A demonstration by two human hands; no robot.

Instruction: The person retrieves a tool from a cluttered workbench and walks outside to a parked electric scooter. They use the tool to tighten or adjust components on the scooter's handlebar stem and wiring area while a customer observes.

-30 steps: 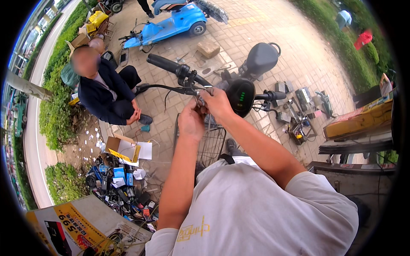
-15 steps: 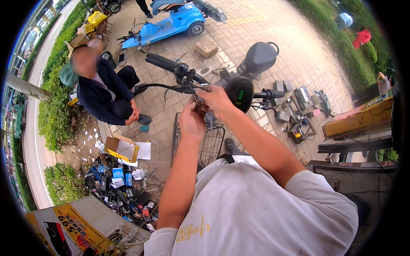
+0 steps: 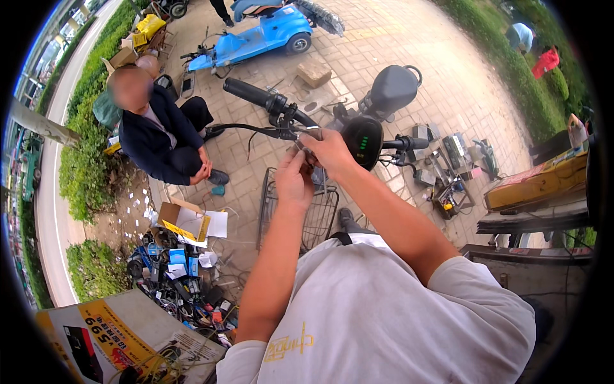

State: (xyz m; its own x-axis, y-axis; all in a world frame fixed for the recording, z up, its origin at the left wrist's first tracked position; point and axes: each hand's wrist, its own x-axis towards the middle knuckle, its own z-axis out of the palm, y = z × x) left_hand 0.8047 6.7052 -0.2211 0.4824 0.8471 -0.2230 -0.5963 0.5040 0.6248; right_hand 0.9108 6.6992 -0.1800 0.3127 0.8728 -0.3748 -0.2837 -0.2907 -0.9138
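Both hands meet at the front of an electric scooter's handlebar (image 3: 249, 93), beside its round dark display (image 3: 362, 142) with green lights. My left hand (image 3: 294, 178) is closed, with its fingertips pinched together just below the bar. Over it, my right hand (image 3: 329, 152) is closed too, fingers bent toward the left fingertips. Whatever small part lies between them is too small and covered to name. A black brake lever (image 3: 240, 128) sticks out to the left of the hands. Below them is the scooter's wire basket (image 3: 320, 217), partly hidden by my left forearm.
At the left a person in a dark jacket (image 3: 150, 137) squats close by. An open cardboard box (image 3: 182, 221) and a heap of electrical parts (image 3: 185, 275) lie lower left. Tools and metal parts (image 3: 454, 173) lie on the paving at right. A blue three-wheeled scooter (image 3: 262, 38) stands farther off.
My hands stay together at the handlebar, with the fingers shifting only slightly. The whole view has moved a little, so the scooter and surroundings sit slightly farther right.
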